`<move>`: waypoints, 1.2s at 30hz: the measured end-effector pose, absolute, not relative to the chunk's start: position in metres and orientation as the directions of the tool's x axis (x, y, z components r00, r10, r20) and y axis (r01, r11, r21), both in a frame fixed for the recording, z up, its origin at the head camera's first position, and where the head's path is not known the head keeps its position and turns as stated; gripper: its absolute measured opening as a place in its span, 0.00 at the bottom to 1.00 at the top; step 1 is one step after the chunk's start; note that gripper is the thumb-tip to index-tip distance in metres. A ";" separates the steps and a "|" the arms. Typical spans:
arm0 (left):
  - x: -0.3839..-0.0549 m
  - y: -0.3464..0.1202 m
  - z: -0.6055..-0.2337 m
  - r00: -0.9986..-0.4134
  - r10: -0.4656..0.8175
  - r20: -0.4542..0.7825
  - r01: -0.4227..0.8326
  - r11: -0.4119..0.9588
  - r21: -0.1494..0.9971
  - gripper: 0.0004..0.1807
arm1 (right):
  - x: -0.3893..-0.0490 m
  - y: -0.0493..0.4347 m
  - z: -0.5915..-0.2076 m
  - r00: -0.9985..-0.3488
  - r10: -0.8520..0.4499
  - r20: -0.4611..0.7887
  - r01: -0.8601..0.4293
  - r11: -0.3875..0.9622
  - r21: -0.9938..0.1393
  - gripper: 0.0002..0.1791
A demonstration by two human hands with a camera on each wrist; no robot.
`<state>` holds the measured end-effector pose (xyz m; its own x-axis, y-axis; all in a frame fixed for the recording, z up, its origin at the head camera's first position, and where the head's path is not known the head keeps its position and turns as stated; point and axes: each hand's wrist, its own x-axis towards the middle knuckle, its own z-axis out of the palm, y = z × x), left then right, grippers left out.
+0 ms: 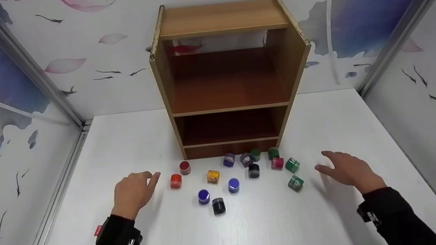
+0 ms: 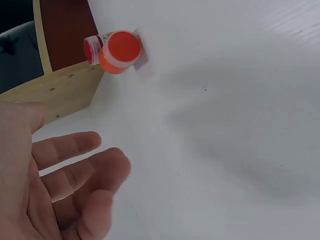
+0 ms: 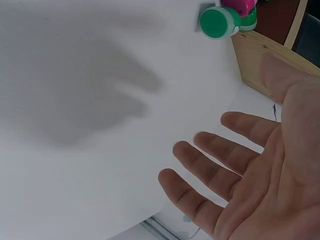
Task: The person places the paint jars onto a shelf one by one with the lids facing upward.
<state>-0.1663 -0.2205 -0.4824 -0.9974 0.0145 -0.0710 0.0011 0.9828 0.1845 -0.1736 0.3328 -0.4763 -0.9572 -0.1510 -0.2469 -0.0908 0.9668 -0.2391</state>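
Several small paint jars lie and stand on the white table in front of a wooden shelf unit (image 1: 231, 93). My left hand (image 1: 134, 193) hovers over the table to their left, holding nothing, its fingers loosely bent in the left wrist view. Nearest to it are an orange jar (image 1: 175, 181) and a dark red jar (image 1: 185, 167). To the right, my right hand (image 1: 346, 169) hangs above the table with its fingers spread and nothing in it. Two green jars (image 1: 295, 183) are closest to that hand. Yellow (image 1: 213, 176), blue (image 1: 233, 185), black (image 1: 218, 205) and magenta (image 1: 277, 163) jars sit between the hands.
The shelf unit has a top board, an open upper compartment and a lower one, and stands near the back wall. Patterned panels (image 1: 416, 93) with metal corner posts (image 1: 403, 29) enclose the table (image 1: 259, 233). A small red tag (image 1: 98, 230) lies by the left sleeve.
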 end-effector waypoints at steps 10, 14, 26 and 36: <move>-0.174 -0.211 -0.474 -0.994 0.058 -0.090 0.041 0.983 0.178 0.25 | -0.181 0.323 -0.460 -0.961 -0.190 -0.200 -0.144 0.964 -0.224 0.28; -0.176 -0.207 -0.471 -0.992 0.070 -0.106 0.051 0.983 0.174 0.23 | -0.187 0.321 -0.457 -0.960 -0.205 -0.191 -0.162 0.962 -0.219 0.23; -0.184 -0.189 -0.464 -0.971 0.072 -0.226 0.034 0.986 0.166 0.18 | -0.203 0.302 -0.443 -0.964 -0.215 -0.159 -0.176 0.957 -0.232 0.21; -0.188 -0.177 -0.468 -0.980 0.069 -0.186 0.039 0.986 0.163 0.17 | -0.222 0.270 -0.429 -0.972 -0.206 -0.110 -0.170 0.947 -0.272 0.27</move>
<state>-0.1880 -0.1772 -0.4681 -0.9800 0.0693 -0.1864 0.0388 0.9859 0.1629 -0.2217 0.2697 -0.4286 -0.9724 -0.2060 -0.1095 -0.1700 0.9471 -0.2723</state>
